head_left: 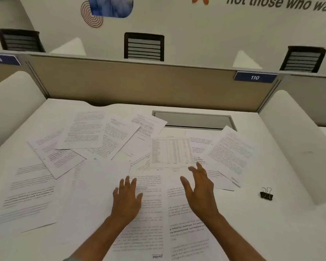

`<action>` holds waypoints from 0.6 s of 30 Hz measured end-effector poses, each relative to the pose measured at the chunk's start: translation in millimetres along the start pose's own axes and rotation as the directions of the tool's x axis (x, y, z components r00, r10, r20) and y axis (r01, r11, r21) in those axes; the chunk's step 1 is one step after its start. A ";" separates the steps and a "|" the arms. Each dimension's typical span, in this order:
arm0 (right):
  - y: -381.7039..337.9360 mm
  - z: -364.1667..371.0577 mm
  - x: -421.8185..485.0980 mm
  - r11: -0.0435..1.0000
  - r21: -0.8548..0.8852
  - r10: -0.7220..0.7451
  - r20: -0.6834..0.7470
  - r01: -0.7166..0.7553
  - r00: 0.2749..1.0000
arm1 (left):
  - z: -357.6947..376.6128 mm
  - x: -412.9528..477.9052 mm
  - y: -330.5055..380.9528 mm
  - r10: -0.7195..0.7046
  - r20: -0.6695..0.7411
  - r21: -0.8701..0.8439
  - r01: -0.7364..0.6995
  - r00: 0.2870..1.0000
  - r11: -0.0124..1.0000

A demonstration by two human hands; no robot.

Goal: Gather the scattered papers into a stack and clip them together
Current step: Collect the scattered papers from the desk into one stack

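Note:
Several printed white papers [87, 132] lie scattered and overlapping across the white desk [290, 223]. One sheet with a table [170, 151] sits near the middle. My left hand [127, 198] rests flat, fingers straight, on a sheet in the front centre. My right hand [199, 189] hovers over the papers with fingers spread, its fingertips close to the table sheet, holding nothing. A black binder clip [266, 194] lies alone on the bare desk to the right of the papers, well apart from both hands.
A beige partition [132, 81] closes the back of the desk, bearing a blue label "110" [255, 77]. A grey cable flap [194, 120] is set into the desk top. White curved side dividers [297, 140] flank the desk. Black chair backs [143, 46] stand beyond.

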State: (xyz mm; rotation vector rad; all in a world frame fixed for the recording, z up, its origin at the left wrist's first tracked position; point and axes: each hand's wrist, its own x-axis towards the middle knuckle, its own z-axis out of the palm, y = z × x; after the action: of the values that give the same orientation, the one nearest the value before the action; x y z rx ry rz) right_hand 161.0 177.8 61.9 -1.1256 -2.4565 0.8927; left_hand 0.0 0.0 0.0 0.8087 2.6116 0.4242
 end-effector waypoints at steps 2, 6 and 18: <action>3.0 11.2 1.6 0.998 0.063 0.004 0.065 -0.008 0.998 | 7.9 0.9 0.1 -0.011 0.078 0.034 0.008 0.997 0.999; -1.1 37.8 7.8 0.934 0.262 0.168 0.278 -0.243 0.946 | 21.4 3.7 0.9 -0.047 0.141 0.078 0.037 0.989 0.996; -9.3 71.7 21.1 0.752 0.336 0.424 0.414 -0.568 0.806 | 30.7 2.3 -7.4 -0.023 0.100 0.061 0.017 0.995 0.998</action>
State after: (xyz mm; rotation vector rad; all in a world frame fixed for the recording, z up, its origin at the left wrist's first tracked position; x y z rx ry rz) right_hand 106.5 159.4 13.3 -1.5880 -1.9862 1.8210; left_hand 8.0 0.8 -30.6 0.8018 2.5474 0.2933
